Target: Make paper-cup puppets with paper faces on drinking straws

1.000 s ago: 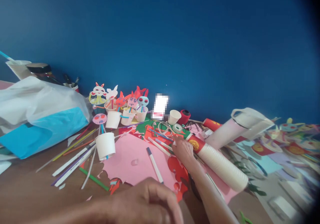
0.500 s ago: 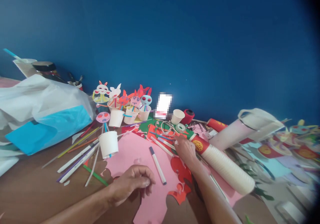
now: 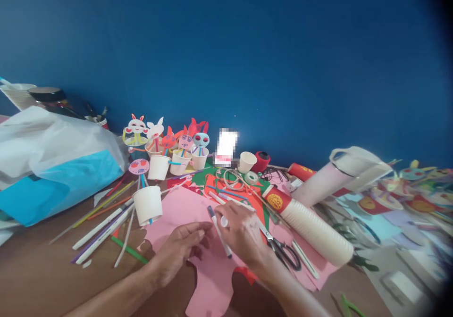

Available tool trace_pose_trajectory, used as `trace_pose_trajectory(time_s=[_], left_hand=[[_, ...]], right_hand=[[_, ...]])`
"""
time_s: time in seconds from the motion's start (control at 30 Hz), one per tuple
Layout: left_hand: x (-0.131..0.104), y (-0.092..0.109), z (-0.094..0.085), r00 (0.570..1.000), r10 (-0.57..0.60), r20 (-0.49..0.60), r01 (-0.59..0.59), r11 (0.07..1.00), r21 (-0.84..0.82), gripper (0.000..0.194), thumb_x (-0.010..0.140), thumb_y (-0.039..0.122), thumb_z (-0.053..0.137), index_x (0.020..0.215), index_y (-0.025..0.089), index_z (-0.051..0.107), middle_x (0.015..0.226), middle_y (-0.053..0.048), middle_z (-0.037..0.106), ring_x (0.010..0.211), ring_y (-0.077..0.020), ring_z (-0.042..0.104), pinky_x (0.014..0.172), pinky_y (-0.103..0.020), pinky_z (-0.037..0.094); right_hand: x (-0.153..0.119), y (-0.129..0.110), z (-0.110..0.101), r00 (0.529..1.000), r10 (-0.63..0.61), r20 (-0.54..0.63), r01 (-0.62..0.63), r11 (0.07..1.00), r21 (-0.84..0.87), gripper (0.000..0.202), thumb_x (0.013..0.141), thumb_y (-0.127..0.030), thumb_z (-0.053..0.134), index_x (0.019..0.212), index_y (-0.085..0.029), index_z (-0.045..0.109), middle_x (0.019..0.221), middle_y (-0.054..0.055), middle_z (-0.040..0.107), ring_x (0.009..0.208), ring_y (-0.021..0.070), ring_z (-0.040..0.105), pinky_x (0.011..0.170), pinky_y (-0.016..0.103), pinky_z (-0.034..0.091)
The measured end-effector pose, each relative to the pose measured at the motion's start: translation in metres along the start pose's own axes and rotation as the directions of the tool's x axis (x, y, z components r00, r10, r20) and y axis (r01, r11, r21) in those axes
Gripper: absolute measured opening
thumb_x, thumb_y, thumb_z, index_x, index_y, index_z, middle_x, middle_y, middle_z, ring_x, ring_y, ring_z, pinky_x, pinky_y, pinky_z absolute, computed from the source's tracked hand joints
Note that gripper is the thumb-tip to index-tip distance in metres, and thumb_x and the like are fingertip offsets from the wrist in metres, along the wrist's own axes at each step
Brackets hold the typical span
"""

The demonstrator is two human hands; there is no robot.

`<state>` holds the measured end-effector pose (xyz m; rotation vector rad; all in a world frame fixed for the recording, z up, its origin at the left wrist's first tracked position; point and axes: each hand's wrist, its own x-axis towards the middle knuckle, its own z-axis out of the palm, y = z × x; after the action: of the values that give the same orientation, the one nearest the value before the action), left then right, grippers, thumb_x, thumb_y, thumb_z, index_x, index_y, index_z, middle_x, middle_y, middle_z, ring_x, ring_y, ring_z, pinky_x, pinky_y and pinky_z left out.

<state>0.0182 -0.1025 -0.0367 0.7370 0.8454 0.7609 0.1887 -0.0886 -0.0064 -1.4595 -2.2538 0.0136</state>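
My left hand (image 3: 186, 247) is over the pink paper sheet (image 3: 177, 211), its fingers curled in and the thumb close to the forefinger. Whatever it may hold is hidden. Just right of it, my right hand (image 3: 240, 229) has its fingers drawn together above a marker with dark ends (image 3: 219, 234). A small pale round spot shows at those fingers, too blurred to name. The marker lies on the pink sheet, partly covered by the hand. To the right are black-handled scissors (image 3: 287, 254). At the left stands a white paper cup (image 3: 147, 204) with a pink paper face (image 3: 139, 166) above it.
Several paper-cup figures (image 3: 180, 161) stand at the back, beside a bright phone screen (image 3: 226, 143). A long stack of paper cups (image 3: 316, 229) lies at right, near a pale tumbler (image 3: 323, 185). Markers (image 3: 102, 234) and a plastic bag (image 3: 63, 142) occupy the left.
My right hand has drawn back leftward from beside the cup stack to over the marker, uncovering the scissors. My left hand has risen slightly, its forefinger extended more. The view has shifted a little.
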Motion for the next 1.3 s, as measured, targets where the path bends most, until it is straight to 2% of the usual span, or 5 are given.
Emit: trace_pose_trajectory(time_s=[0.23, 0.4, 0.67, 1.0, 1.3], left_hand=[[-0.003, 0.005, 0.007, 0.993, 0.102, -0.058, -0.102, 0.995, 0.004, 0.021, 0.072, 0.034, 0.061, 0.069, 0.013, 0.064, 0.067, -0.003, 0.057, 0.057, -0.0112, 0.048, 0.055, -0.025, 0.039], [-0.002, 0.009, 0.003, 0.996, 0.07, -0.049, -0.072, 0.996, -0.048, 0.025, 0.074, 0.036, 0.057, 0.077, 0.012, 0.065, 0.074, -0.007, 0.061, 0.067, -0.0154, 0.052, 0.055, -0.025, 0.038], [-0.001, 0.014, 0.002, 0.999, -0.018, -0.038, 0.015, 0.997, -0.077, 0.022, 0.076, 0.028, 0.051, 0.085, 0.011, 0.063, 0.079, -0.009, 0.063, 0.062, -0.0135, 0.053, 0.052, -0.024, 0.037], [-0.002, 0.012, 0.003, 0.999, -0.047, 0.016, 0.047, 0.999, 0.008, 0.025, 0.075, 0.029, 0.049, 0.081, 0.01, 0.065, 0.068, -0.008, 0.062, 0.054, -0.0128, 0.052, 0.051, -0.024, 0.037], [-0.002, 0.014, 0.004, 0.999, 0.013, -0.05, -0.013, 1.0, 0.002, 0.017, 0.073, 0.027, 0.058, 0.071, 0.011, 0.062, 0.063, -0.005, 0.061, 0.055, -0.0119, 0.052, 0.052, -0.023, 0.038]], right_hand=[[-0.008, -0.025, 0.002, 0.981, -0.12, 0.151, 0.109, 0.991, 0.079, 0.024, 0.079, -0.014, 0.048, 0.098, -0.024, 0.058, 0.084, 0.002, 0.061, 0.071, 0.0157, 0.057, 0.06, 0.024, 0.037], [-0.001, -0.016, -0.007, 0.988, -0.052, 0.145, 0.012, 0.965, 0.263, 0.02, 0.083, -0.023, 0.046, 0.097, -0.027, 0.061, 0.083, -0.001, 0.064, 0.072, 0.0123, 0.06, 0.062, 0.02, 0.04], [0.011, 0.023, -0.016, 0.979, 0.186, 0.087, -0.205, 0.915, 0.347, 0.017, 0.08, -0.025, 0.049, 0.087, -0.023, 0.065, 0.089, 0.001, 0.066, 0.08, 0.0162, 0.061, 0.069, 0.024, 0.043], [0.009, 0.003, -0.01, 0.952, 0.154, 0.264, -0.268, 0.838, 0.476, 0.013, 0.077, -0.028, 0.054, 0.079, -0.021, 0.066, 0.08, -0.002, 0.067, 0.073, 0.0135, 0.06, 0.068, 0.023, 0.042], [0.01, 0.004, -0.01, 0.941, 0.204, 0.27, -0.326, 0.756, 0.567, 0.016, 0.077, -0.027, 0.052, 0.068, -0.017, 0.061, 0.064, -0.004, 0.059, 0.058, 0.0098, 0.051, 0.054, 0.018, 0.036]])
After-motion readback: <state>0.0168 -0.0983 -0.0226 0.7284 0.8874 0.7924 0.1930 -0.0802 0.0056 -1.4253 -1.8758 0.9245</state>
